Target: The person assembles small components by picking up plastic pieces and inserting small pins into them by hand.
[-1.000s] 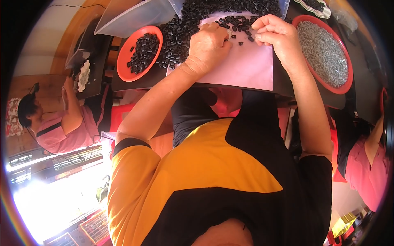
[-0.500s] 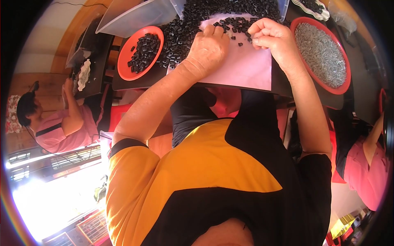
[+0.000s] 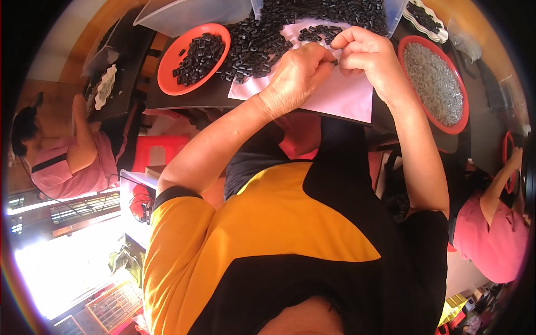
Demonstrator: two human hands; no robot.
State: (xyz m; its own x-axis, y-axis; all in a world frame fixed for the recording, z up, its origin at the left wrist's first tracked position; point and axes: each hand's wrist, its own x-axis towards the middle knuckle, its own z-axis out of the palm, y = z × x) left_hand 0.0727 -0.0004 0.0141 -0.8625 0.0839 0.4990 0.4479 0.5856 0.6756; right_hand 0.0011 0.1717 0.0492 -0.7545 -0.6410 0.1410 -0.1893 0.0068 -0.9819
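Note:
My left hand (image 3: 301, 72) and my right hand (image 3: 365, 58) meet over a pink sheet (image 3: 349, 100) on the dark table. Both are closed in a pinch, fingertips nearly touching, around a small black plastic piece (image 3: 335, 62). Fingers cover most of that piece, and whether anything else is in the pinch cannot be made out. Just beyond the fingers, loose black pieces (image 3: 318, 33) lie on the sheet. They run back into a large heap of the same pieces (image 3: 257, 50).
On the left stands a red-orange bowl (image 3: 163, 72) of black pieces; on the right, a red tray (image 3: 464, 120) of small shiny clear or metallic parts. Behind are a translucent bin (image 3: 192, 19) and a white scalloped dish (image 3: 441, 34). Other people in pink (image 3: 72, 162) sit at both sides.
My left hand has moved right from the edge of the heap to my right hand. My right hand keeps its pinch, and the fingertips of both have come together. The view has shifted slightly.

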